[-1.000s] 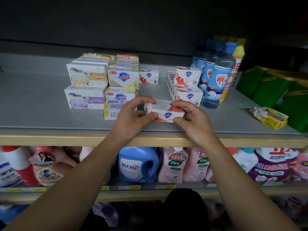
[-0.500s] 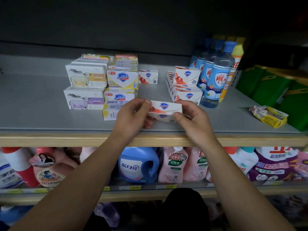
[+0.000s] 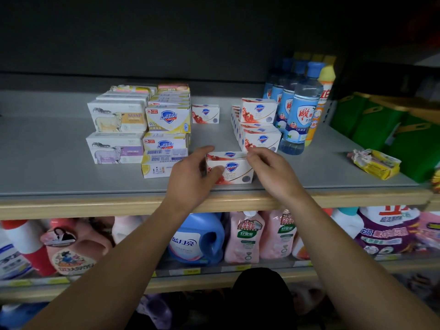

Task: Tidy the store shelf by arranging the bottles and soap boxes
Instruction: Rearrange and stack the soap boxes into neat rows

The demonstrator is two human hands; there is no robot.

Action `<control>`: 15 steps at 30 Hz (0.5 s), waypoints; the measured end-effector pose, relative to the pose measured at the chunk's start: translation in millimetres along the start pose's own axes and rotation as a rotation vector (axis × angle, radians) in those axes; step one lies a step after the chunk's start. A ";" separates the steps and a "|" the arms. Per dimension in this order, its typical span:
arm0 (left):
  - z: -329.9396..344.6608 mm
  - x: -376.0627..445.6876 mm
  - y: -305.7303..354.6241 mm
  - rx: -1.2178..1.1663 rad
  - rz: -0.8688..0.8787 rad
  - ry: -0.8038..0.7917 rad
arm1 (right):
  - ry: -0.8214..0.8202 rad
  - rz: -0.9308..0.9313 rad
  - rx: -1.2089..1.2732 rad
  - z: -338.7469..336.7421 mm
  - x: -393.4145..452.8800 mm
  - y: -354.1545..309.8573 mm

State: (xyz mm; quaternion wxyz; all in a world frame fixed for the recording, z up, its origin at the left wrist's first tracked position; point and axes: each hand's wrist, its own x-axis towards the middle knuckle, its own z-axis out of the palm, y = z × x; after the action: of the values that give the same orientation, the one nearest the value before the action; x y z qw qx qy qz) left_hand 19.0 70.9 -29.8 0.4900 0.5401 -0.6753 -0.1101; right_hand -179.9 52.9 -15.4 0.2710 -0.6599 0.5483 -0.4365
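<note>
A red-and-white Safeguard soap box stands on its long edge near the front of the grey shelf. My left hand grips its left end, thumb on the front face. My right hand pinches its top right corner. Behind it is a row of matching red-and-white boxes, and one more stands alone further back. Yellow Safeguard boxes and sheep-print soap boxes are stacked to the left. Blue-capped bottles and an orange bottle stand at the right.
A crumpled yellow packet lies at the shelf's right, next to green boxes. The wooden shelf lip runs along the front. Detergent jugs and pink refill pouches fill the lower shelf.
The soap box was held tilted above the shelf front; both hands have turned it upright and set it down on the shelf, label facing me.
</note>
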 end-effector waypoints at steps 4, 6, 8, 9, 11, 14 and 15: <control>0.5 1.8 0.5 -0.052 -0.027 -0.027 | 0.070 0.029 -0.259 -36.2 4.9 12.7; 2.2 3.9 2.3 -0.065 -0.045 -0.023 | 0.056 0.054 -0.508 -55.4 9.5 23.9; 4.9 7.8 4.9 -0.089 -0.059 -0.018 | 0.014 0.100 -0.699 -68.1 11.8 34.9; 7.0 11.0 6.9 -0.119 -0.068 -0.017 | -0.009 0.125 -0.763 -70.7 11.8 40.0; 13.0 21.5 12.7 -0.157 -0.070 -0.010 | -0.036 0.143 -0.840 -70.5 11.5 48.3; 25.3 44.7 24.0 -0.096 -0.035 0.024 | -0.030 0.119 -0.871 -66.6 12.7 53.3; 30.2 53.6 28.0 -0.090 -0.030 0.034 | -0.025 0.113 -0.870 -66.6 13.5 54.2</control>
State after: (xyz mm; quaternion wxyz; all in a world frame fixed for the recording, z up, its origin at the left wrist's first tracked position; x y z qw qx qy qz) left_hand -18.5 25.5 3.4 0.5235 0.5293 -0.6531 -0.1384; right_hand -264.2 34.4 -25.5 -0.0020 -0.6867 0.7130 -0.1415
